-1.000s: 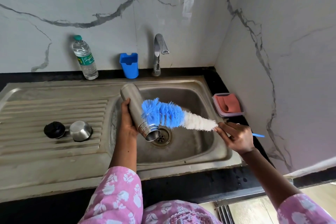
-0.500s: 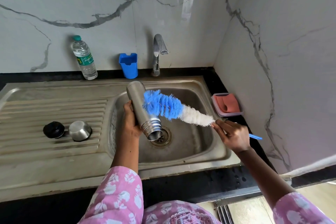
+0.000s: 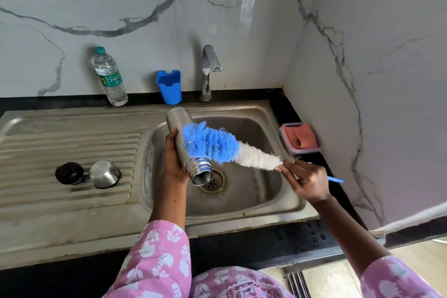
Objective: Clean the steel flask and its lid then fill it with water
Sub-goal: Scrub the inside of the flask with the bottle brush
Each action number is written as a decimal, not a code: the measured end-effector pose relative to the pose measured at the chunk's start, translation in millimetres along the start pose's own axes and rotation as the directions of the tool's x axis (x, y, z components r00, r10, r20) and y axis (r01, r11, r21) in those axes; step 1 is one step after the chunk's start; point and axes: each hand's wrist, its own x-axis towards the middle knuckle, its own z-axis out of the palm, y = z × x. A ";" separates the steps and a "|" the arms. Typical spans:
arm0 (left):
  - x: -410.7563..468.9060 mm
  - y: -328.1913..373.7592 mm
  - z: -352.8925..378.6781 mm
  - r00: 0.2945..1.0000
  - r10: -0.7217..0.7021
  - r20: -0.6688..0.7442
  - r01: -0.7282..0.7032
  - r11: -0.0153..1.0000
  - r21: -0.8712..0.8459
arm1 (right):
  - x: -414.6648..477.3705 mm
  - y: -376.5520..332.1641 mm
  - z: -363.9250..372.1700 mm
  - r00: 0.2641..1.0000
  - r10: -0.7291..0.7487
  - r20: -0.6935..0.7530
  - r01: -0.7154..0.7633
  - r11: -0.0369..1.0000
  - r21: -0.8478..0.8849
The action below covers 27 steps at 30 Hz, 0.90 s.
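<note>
Steel flask (image 3: 180, 139), mouth tilted down over the sink (image 3: 254, 128) drain, sits clasped in our left hand (image 3: 173, 162); our right hand (image 3: 306, 182) pinches the bottle brush (image 3: 217, 146), bristles seemingly brushing its side.

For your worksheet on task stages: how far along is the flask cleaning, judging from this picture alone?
Done: the black stopper and steel cup lid are off, on the drainboard. In hand: the left hand tilts the flask mouth-down over the sink; the right hand scrubs its outside with the brush. Left: lids, filling; tap looks dry.
</note>
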 end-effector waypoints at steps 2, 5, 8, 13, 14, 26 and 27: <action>-2.8 -1.1 2.4 0.999 0.000 0.045 -0.001 1.000 0.008 | 0.4 -0.3 -1.4 0.999 -0.030 0.012 0.030 0.999 0.025; -3.0 1.6 -4.4 0.997 -0.071 0.017 0.071 0.997 0.031 | -1.8 3.8 -7.0 0.999 -0.038 0.015 0.037 0.999 0.035; -4.0 3.3 -8.0 0.995 -0.092 -0.038 0.094 0.994 0.057 | -3.0 5.2 -5.5 1.000 0.023 -0.006 -0.023 1.000 -0.016; -5.3 0.8 -6.9 0.988 -0.148 0.038 0.146 0.987 0.062 | 4.0 -7.8 7.8 0.999 0.051 -0.017 -0.052 0.996 -0.078; -7.4 0.7 -3.4 0.990 -0.135 0.042 0.132 0.989 0.068 | 4.6 -8.7 7.5 0.999 0.038 -0.016 -0.039 0.997 -0.070; -8.6 2.4 8.1 0.980 -0.079 -0.183 0.130 0.949 0.287 | 16.2 -7.7 20.1 0.993 0.100 -0.057 -0.109 0.975 -0.194; -9.0 2.7 10.2 0.976 -0.099 -0.195 0.153 0.946 0.285 | 19.0 -10.6 21.4 0.991 0.115 -0.069 -0.128 0.968 -0.215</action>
